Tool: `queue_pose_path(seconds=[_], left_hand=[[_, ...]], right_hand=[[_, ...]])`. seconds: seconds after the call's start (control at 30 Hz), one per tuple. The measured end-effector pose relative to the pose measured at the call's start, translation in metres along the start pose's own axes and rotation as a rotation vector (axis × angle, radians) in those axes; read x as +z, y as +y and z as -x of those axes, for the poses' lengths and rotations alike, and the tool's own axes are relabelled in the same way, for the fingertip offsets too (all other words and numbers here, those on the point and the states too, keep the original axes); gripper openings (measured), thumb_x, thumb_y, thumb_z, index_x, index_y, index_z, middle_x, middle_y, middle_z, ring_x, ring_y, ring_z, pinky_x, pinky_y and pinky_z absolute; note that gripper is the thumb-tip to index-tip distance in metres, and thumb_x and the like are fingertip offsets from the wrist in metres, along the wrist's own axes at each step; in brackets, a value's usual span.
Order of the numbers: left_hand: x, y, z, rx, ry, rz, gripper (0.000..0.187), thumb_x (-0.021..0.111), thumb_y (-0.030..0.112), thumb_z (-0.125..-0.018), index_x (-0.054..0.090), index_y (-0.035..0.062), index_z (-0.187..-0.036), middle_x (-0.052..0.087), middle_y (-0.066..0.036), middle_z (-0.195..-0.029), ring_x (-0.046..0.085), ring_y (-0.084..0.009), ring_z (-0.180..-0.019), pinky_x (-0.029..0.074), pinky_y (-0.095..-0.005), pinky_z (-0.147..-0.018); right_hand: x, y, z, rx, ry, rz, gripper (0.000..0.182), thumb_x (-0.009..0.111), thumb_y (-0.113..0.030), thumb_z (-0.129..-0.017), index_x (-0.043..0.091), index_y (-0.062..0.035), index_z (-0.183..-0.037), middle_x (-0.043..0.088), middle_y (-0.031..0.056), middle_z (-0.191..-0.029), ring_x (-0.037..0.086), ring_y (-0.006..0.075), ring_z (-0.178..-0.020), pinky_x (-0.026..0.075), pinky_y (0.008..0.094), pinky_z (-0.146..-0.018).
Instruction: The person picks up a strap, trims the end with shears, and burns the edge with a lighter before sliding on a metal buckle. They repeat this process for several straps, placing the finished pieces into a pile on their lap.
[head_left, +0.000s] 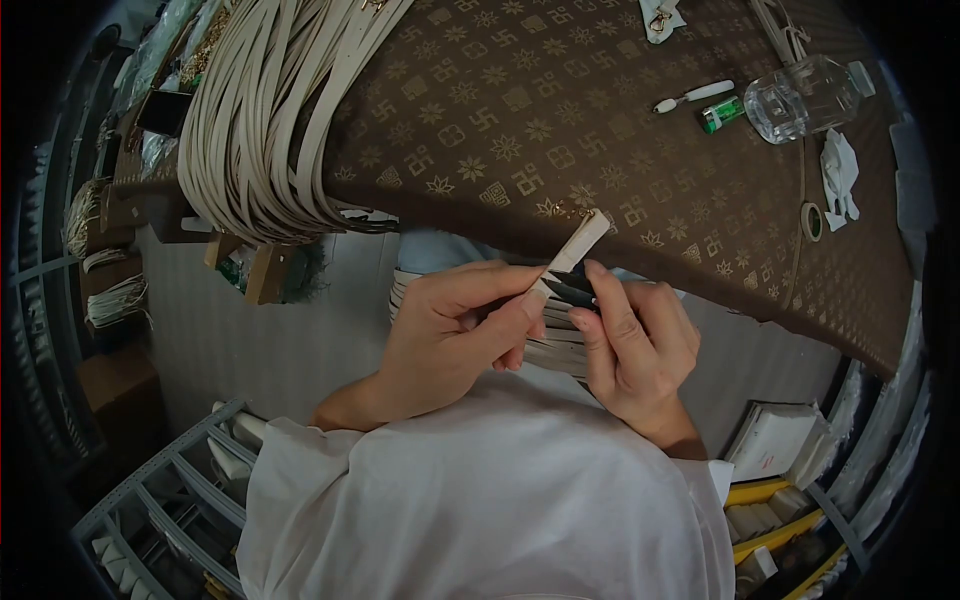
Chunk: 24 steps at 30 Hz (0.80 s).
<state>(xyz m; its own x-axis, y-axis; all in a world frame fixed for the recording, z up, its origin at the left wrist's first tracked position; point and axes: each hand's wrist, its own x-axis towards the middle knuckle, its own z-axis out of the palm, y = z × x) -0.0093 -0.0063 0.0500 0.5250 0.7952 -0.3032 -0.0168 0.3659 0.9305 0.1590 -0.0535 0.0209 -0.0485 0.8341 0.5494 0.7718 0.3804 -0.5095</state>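
My left hand is closed, thumb and forefinger pinching a flat cream strap near its folded-looking end. That end points up and right, overlapping the table edge in this view. From the right, my right hand grips a small black tool between thumb and fingers, its tip right at the strap by my left fingertips. The tool's exact kind is hidden by the fingers. Below both hands, more cream straps lie across my lap.
A brown patterned cloth covers the table. Many cream straps hang over its left edge. At the right are a clear bottle, a green-labelled small container, a white pen-like tool, a tape roll and crumpled tissue.
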Motion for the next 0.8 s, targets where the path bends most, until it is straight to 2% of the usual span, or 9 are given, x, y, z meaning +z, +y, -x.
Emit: queue_pose_path(seconds=[0.2,0.27,0.47,0.57,0.63,0.67,0.73,0.77,0.8], left_hand=[[0.0,-0.002,0.0,0.015,-0.017,0.044,0.021,0.043,0.001,-0.085,0.054,-0.008,-0.102,0.056,-0.01,-0.073,0.05,-0.0093,-0.052,0.04,-0.0197,-0.044],[0.0,-0.003,0.001,-0.001,-0.018,0.084,0.021,0.046,0.003,-0.085,0.055,-0.0046,-0.103,0.055,-0.006,-0.076,0.05,-0.0058,-0.054,0.041,-0.0175,-0.046],[-0.001,-0.004,0.001,-0.017,-0.019,0.075,0.021,0.046,0.003,-0.086,0.055,-0.0043,-0.103,0.056,-0.005,-0.075,0.05,-0.0059,-0.054,0.041,-0.0179,-0.046],[-0.001,-0.003,0.001,-0.054,-0.018,0.131,0.022,0.046,0.005,-0.086,0.055,-0.0035,-0.104,0.056,-0.005,-0.073,0.05,-0.006,-0.054,0.041,-0.0178,-0.046],[-0.002,-0.002,0.0,-0.08,-0.024,0.152,0.022,0.046,0.006,-0.086,0.055,-0.0032,-0.104,0.056,-0.005,-0.072,0.05,-0.0061,-0.054,0.041,-0.0178,-0.046],[-0.002,-0.002,0.001,-0.107,-0.03,0.174,0.022,0.046,0.007,-0.087,0.055,-0.0029,-0.104,0.056,-0.005,-0.072,0.05,-0.0061,-0.054,0.041,-0.0178,-0.047],[0.002,-0.001,0.0,-0.105,-0.023,0.162,0.021,0.044,0.007,-0.087,0.055,-0.0048,-0.101,0.055,-0.006,-0.068,0.048,-0.0076,-0.052,0.039,-0.019,-0.045],[0.003,-0.002,0.0,-0.103,-0.016,0.15,0.022,0.041,0.006,-0.088,0.054,-0.0067,-0.099,0.054,-0.007,-0.065,0.047,-0.009,-0.05,0.038,-0.0202,-0.044],[0.003,-0.002,0.0,-0.105,-0.019,0.15,0.022,0.041,0.006,-0.088,0.054,-0.0067,-0.099,0.054,-0.007,-0.065,0.047,-0.009,-0.05,0.038,-0.0202,-0.044]], right_hand=[[0.0,-0.001,0.001,-0.016,0.02,0.042,0.038,0.07,-0.015,-0.063,0.062,-0.0026,-0.098,0.05,0.0044,-0.063,0.043,0.0149,-0.049,0.035,0.0252,-0.042],[0.001,0.0,0.002,-0.027,0.03,0.054,0.038,0.07,-0.015,-0.063,0.062,-0.0027,-0.098,0.05,0.0044,-0.063,0.043,0.0147,-0.049,0.035,0.025,-0.041],[0.001,-0.001,0.002,-0.008,0.007,0.068,0.036,0.07,-0.015,-0.064,0.062,-0.0027,-0.097,0.051,0.0048,-0.063,0.043,0.0153,-0.048,0.035,0.0254,-0.041],[0.003,0.003,0.0,0.057,0.023,-0.119,0.033,0.068,-0.014,-0.068,0.061,-0.0013,-0.097,0.05,0.0058,-0.062,0.043,0.0147,-0.049,0.035,0.0235,-0.043],[0.001,0.002,-0.004,0.315,0.03,-0.437,0.028,0.065,-0.013,-0.074,0.06,0.0011,-0.098,0.052,0.0034,-0.064,0.044,0.011,-0.052,0.035,0.0214,-0.047],[0.004,0.001,-0.003,0.316,0.03,-0.437,0.028,0.065,-0.013,-0.074,0.06,0.0011,-0.098,0.052,0.0034,-0.064,0.044,0.011,-0.052,0.035,0.0214,-0.047],[0.01,-0.003,-0.001,0.581,0.187,-0.928,0.026,0.06,-0.015,-0.08,0.058,0.0029,-0.098,0.052,-0.0008,-0.065,0.044,0.0061,-0.057,0.036,0.018,-0.052],[0.01,-0.002,-0.002,0.583,0.189,-0.926,0.026,0.06,-0.015,-0.08,0.058,0.0029,-0.098,0.052,-0.0008,-0.065,0.044,0.0061,-0.057,0.036,0.018,-0.052],[0.009,-0.001,-0.003,0.626,0.04,-0.996,0.025,0.058,-0.017,-0.082,0.059,0.0031,-0.096,0.053,-0.0016,-0.067,0.045,0.0044,-0.058,0.037,0.017,-0.054]])
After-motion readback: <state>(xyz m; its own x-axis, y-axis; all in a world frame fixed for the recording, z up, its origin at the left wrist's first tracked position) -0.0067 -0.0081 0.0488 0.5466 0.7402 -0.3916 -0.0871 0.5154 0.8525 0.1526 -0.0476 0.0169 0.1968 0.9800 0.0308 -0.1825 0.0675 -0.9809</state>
